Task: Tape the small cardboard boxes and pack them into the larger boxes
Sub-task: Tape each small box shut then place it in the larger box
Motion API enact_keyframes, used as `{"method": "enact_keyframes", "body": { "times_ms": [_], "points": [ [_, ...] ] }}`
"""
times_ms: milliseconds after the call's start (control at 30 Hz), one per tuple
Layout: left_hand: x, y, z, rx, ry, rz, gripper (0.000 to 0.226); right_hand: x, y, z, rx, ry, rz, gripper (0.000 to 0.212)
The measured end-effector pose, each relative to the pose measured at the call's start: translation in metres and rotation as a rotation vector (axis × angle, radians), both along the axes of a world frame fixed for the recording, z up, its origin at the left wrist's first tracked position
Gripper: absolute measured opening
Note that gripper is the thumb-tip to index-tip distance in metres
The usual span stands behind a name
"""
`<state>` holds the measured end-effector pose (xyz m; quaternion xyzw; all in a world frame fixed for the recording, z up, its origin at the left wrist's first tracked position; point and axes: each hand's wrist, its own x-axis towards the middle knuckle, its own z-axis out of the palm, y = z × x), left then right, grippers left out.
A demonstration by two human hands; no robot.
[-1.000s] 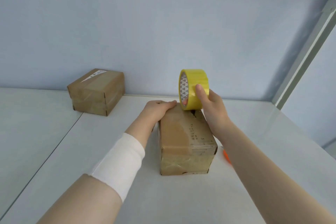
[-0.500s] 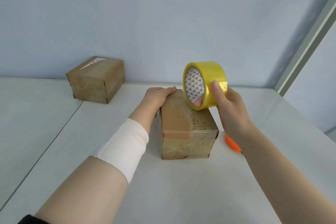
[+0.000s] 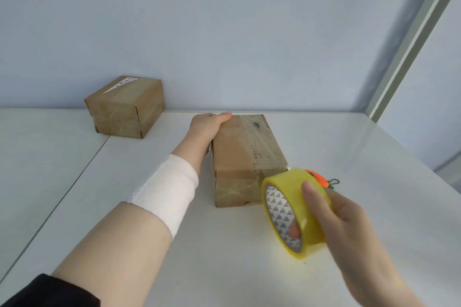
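Since a second ago the right hand (image 3: 344,222) has carried the tape roll (image 3: 287,182) from the far end of the near box (image 3: 239,157) down past its front right corner, and glossy tape now shows along the box top.

Beneath the near box lies a white table (image 3: 249,269), with a seam running well to the box's left. The near box lies lengthwise, one short end facing the person. A second cardboard box (image 3: 127,109) sits well to its far left, apart from it. The left hand (image 3: 207,124) rests on the near box's far left top edge, fingers curled over that edge, holding it. A white wrist wrap (image 3: 164,189) is level with the box's left side. The right hand grips the yellow roll just in front of the box's front right corner, thumb on the outside, a fingertip inside the core. A small orange object (image 3: 316,177) lies just right of that corner, partly hidden by the roll.
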<state>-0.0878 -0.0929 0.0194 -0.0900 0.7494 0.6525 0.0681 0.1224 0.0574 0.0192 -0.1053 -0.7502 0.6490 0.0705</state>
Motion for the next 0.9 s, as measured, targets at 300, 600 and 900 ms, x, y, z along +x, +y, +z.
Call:
{"method": "enact_keyframes", "body": {
  "times_ms": [300, 600, 900],
  "points": [
    [0.011, 0.002, 0.024, -0.806, 0.623, -0.311, 0.039, -0.003, -0.008, -0.014, -0.039, 0.096, -0.026, 0.033],
    [0.03, 0.034, 0.016, -1.169, 0.56, -0.782, 0.079, -0.024, -0.002, -0.011, -0.06, 0.047, 0.062, 0.036],
    [0.027, 0.033, 0.011, -1.146, 0.582, -0.776, 0.081, -0.019, 0.004, 0.004, -0.207, -0.172, 0.154, 0.04]
  ]
}}
